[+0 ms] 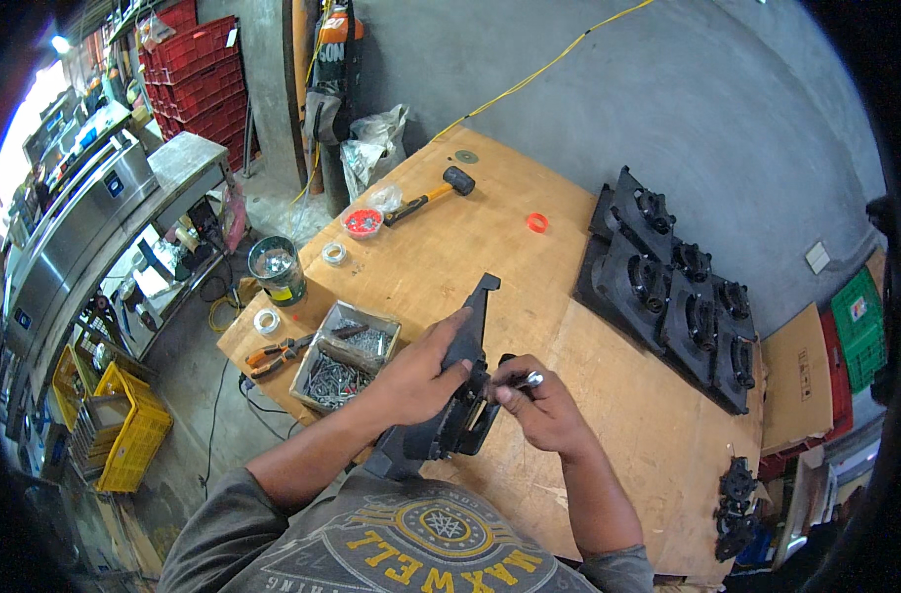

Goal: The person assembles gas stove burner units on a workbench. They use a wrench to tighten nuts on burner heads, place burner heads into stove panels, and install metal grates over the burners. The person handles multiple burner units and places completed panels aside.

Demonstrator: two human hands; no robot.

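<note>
A long dark panel (467, 338) leans against my body at the table's near edge, with a black fitting (460, 427) on its right side. My left hand (421, 378) is laid across the panel, fingers pressed along it, and steadies it. My right hand (551, 415) closes around a short tool with a shiny silver end (534, 380), held against the fitting. What the tool's other end touches is hidden by my fingers. Just left of the panel stands a divided box (309, 380) of screws and small metal pieces.
Orange-handled pliers (265, 358), a can (277, 269), a bowl with red contents (363, 221) and a rubber mallet (458, 180) lie along the table's left side. A red ring (536, 222) is farther back. Black panels with round fittings (658, 287) lie at the right.
</note>
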